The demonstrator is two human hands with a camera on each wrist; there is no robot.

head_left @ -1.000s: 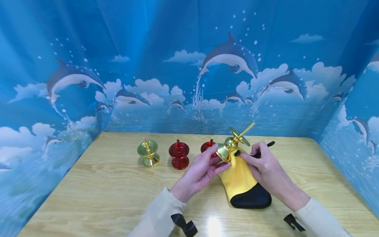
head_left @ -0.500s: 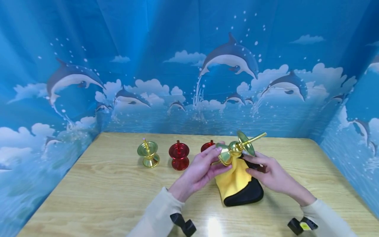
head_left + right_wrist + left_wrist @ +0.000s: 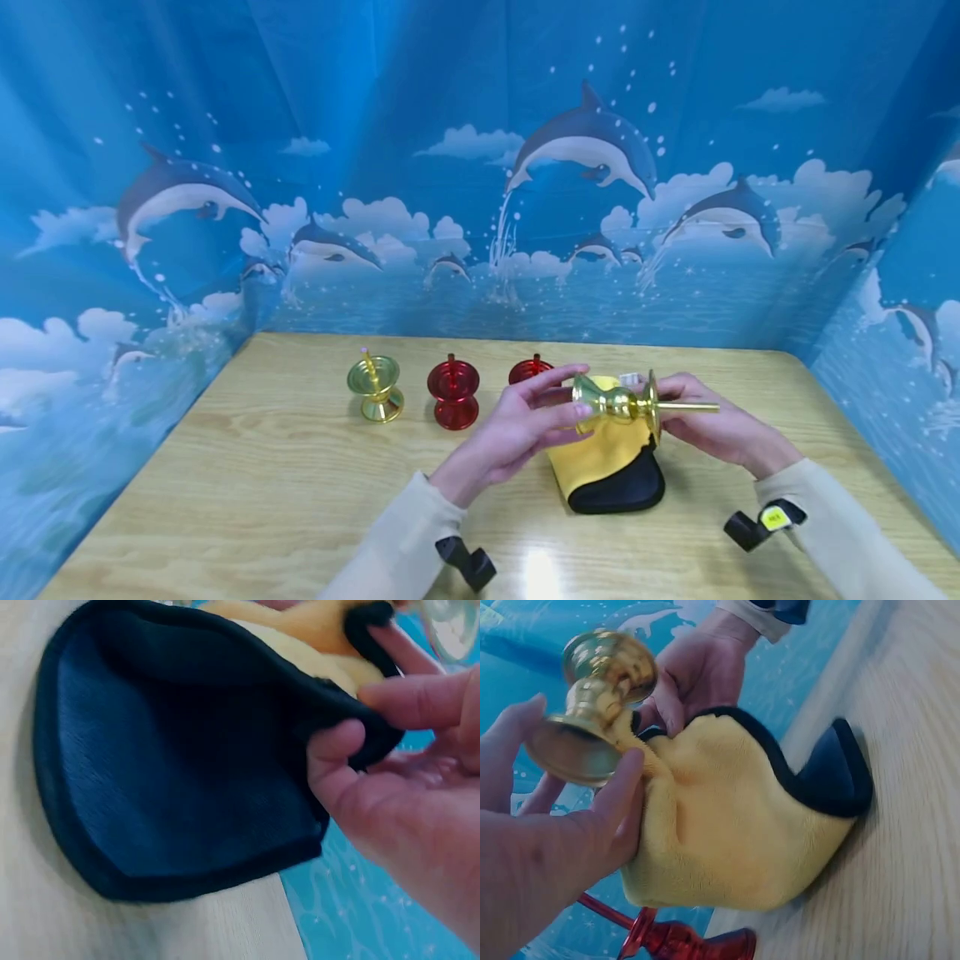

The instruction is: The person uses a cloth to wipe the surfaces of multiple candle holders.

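My left hand (image 3: 513, 433) grips the foot of a gold candle holder (image 3: 619, 403). The holder lies nearly level in the air, its spike pointing right. Under and behind it hangs a cleaning cloth (image 3: 600, 462), yellow with a black border and dark backing. In the right wrist view, the thumb and fingers of my right hand (image 3: 420, 765) pinch the black-edged cloth (image 3: 187, 772). The left wrist view shows a fold of yellow cloth (image 3: 720, 802) against the holder's stem, beside the left fingers. The holder's dish hides some right fingers in the head view.
A gold candle holder (image 3: 382, 404) and a red candle holder (image 3: 455, 410) stand upright on the wooden table (image 3: 262, 483). Another red one (image 3: 531, 369) is partly hidden behind my left hand. A blue dolphin-printed curtain (image 3: 435, 208) encloses the table.
The held candle holder has tipped from slanting up to nearly level and moved right and down. My right hand has shifted its hold on the cloth. The standing holders have not moved.
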